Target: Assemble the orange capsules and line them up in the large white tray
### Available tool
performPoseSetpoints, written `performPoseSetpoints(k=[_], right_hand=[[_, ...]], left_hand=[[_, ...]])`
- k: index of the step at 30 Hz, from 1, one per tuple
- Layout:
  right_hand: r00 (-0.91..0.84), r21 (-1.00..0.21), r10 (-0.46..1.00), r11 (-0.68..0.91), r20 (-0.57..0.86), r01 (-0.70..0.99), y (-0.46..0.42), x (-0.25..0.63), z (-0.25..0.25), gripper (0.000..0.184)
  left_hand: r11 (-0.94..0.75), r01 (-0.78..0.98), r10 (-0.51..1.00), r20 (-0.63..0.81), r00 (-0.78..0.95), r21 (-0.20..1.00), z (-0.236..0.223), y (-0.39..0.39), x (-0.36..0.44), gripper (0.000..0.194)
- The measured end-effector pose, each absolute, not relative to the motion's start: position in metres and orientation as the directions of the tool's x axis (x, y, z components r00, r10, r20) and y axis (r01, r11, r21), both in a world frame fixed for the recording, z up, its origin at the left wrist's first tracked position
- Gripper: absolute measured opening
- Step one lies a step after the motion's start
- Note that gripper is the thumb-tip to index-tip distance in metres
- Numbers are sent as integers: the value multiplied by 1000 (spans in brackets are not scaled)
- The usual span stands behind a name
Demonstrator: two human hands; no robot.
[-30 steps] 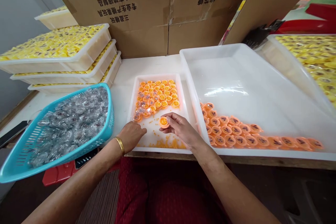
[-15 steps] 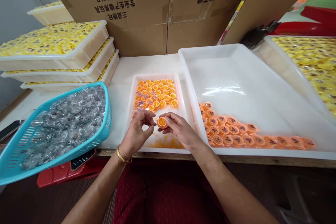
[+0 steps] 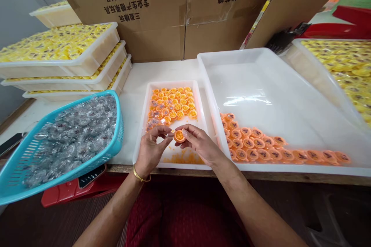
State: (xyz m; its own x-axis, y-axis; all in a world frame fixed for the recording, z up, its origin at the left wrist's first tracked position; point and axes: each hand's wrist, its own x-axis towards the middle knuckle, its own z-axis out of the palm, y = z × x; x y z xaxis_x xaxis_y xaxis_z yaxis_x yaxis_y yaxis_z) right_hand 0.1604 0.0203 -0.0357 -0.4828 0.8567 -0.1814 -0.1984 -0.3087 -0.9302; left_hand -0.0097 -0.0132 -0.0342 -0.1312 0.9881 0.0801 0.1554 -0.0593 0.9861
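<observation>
My right hand (image 3: 199, 142) pinches a small round orange cup (image 3: 179, 136) between thumb and fingers, its open side up and yellow-orange bits inside. Close to the cup's left edge, my left hand (image 3: 152, 146) is closed in a pinch; a small pale piece shows at its fingertips, too small to name. Both hands are above a small white tray (image 3: 138, 144). Its far half holds many filled orange cups (image 3: 174, 102), a few clear lids (image 3: 158, 120) lie at their left, and loose orange bits (image 3: 185, 158) are scattered near the front.
A teal basket (image 3: 118, 123) of clear lids stands at left, before stacked trays (image 3: 95, 63) of yellow pieces. To the right, a large white tray (image 3: 246, 77) holds rows of lidded orange cups (image 3: 257, 142). Cardboard boxes (image 3: 162, 42) rise behind. Another yellow-filled tray (image 3: 304, 58) is far right.
My left hand has shifted slightly right, its fingertips closing in beside the orange cup, with a pale piece now showing there. My right hand keeps hold of the cup, almost unmoved.
</observation>
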Motion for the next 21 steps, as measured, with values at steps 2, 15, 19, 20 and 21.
performPoseSetpoints(k=[2, 15, 19, 20, 21], right_hand=[[-484, -929, 856, -311, -182, -201, 20, 160, -36, 25], [-449, -911, 870, -337, -205, -238, 21, 159, -34, 28], [-432, -908, 881, -326, -191, -263, 22, 159, -34, 27], [-424, -908, 886, -321, -188, -269, 22, 159, -34, 27], [-414, -909, 891, -315, -185, -273, 22, 159, -34, 26]], left_hand=[[-60, 131, 987, 79, -139, 990, -35, -14, -9, 16], [192, -594, 908, -370, -194, 782, -20, -4, -6, 20], [183, -688, 906, -392, -159, 702, -20, -2, 4, 16], [175, -697, 906, -391, -163, 696, -20, -2, 6, 15], [170, -699, 906, -389, -165, 695, -20, -2, 9, 14]])
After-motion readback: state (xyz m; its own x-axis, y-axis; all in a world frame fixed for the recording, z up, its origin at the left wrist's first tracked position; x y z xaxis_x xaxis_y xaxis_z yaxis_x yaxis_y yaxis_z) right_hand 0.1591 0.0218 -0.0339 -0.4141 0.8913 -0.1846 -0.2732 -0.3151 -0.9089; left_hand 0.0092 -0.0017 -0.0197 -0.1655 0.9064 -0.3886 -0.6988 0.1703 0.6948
